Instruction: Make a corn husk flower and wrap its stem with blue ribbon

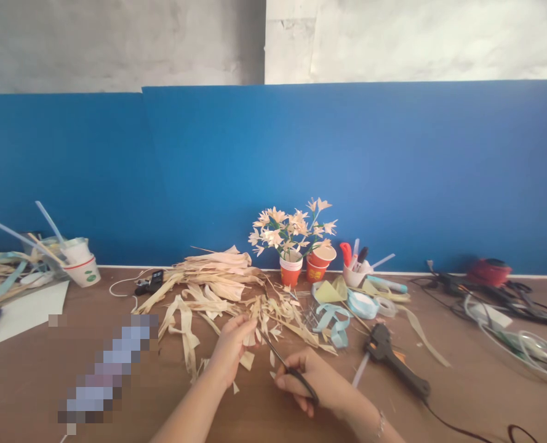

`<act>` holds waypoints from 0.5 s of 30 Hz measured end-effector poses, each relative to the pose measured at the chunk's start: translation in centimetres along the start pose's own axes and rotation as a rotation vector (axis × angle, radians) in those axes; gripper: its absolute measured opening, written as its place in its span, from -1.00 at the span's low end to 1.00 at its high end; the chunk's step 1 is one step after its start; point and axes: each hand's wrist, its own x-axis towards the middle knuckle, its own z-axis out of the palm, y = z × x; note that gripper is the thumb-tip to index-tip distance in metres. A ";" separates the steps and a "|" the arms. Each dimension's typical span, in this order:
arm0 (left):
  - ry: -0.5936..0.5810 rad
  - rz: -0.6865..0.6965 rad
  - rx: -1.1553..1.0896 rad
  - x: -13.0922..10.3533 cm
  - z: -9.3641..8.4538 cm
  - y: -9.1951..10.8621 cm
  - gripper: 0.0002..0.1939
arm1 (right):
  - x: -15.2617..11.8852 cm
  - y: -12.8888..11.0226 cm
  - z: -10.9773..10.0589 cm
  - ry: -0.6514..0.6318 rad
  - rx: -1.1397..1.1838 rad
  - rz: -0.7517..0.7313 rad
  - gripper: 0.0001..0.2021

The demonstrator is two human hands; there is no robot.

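Note:
My left hand (232, 346) pinches a small pale piece of corn husk (250, 337) between thumb and fingers, low over the table. In my right hand (306, 380) is a pair of dark scissors (277, 355), its blades pointing up and left toward the husk piece. Whether the blades touch the husk I cannot make out. Small husk scraps (246, 360) lie on the table under and between my hands. Behind them spreads a heap of dried husk strips (208, 286).
Husk flowers (291, 227) stand in stacked paper cups (290, 271) by the blue partition (199, 172). To the right lie a glue gun (395, 360) with a trailing cord, blue ribbon (338, 323) and cables (495, 314). A white cup (85, 272) stands left.

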 end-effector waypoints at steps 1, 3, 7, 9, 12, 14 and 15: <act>0.003 -0.001 0.002 0.0 0.0 0.0 -0.78 | 0.0 0.0 0.0 0.000 -0.003 -0.003 -0.73; 0.008 0.003 0.006 0.0 0.0 0.0 -0.78 | 0.0 0.0 0.0 0.002 -0.010 -0.004 -0.74; -0.017 0.008 0.005 0.2 -0.1 -0.2 -0.78 | 0.0 -0.1 0.0 0.018 -0.019 0.011 -0.75; -0.032 0.010 0.006 0.3 -0.2 -0.3 -0.78 | 0.0 -0.1 0.0 0.025 -0.023 0.023 -0.75; -0.007 0.015 0.004 0.4 -0.4 -0.4 -0.77 | 0.1 -0.1 -0.1 0.007 -0.015 0.023 -0.73; 0.020 0.016 -0.005 0.5 -0.4 -0.5 -0.76 | 0.1 -0.1 -0.2 -0.008 -0.003 -0.006 -0.72; 0.029 0.017 -0.011 0.6 -0.5 -0.6 -0.74 | 0.1 -0.2 -0.2 -0.007 0.005 -0.024 -0.71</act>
